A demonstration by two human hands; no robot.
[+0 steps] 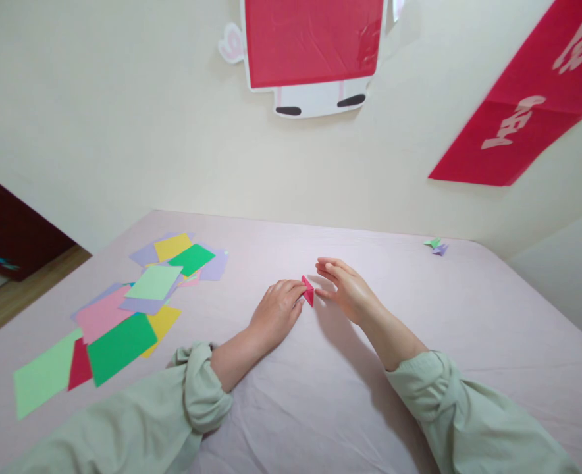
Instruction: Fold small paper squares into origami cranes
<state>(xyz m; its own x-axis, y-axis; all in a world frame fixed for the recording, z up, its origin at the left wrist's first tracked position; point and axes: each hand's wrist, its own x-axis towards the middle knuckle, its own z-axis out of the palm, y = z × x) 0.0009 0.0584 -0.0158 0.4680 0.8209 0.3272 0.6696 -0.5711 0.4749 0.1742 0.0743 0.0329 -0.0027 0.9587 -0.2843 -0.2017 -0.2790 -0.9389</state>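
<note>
Near the middle of the table lies a small red folded paper (309, 293) with pointed ends. The fingers and thumb of my left hand (280, 309) close on its left side and cover part of it. Just to the right, my right hand (346, 287) is raised a little over the cloth. Its fingers are stretched out and apart, with nothing between them. The little finger comes close to the red paper; whether it touches cannot be made out.
Loose coloured paper sheets (122, 349) overlap on the left of the pale cloth-covered table (281, 421). At the far right sit two small folded papers, one green (432, 243) and one purple (440, 250). A wall (182, 145) with red decorations (315, 46) rises behind.
</note>
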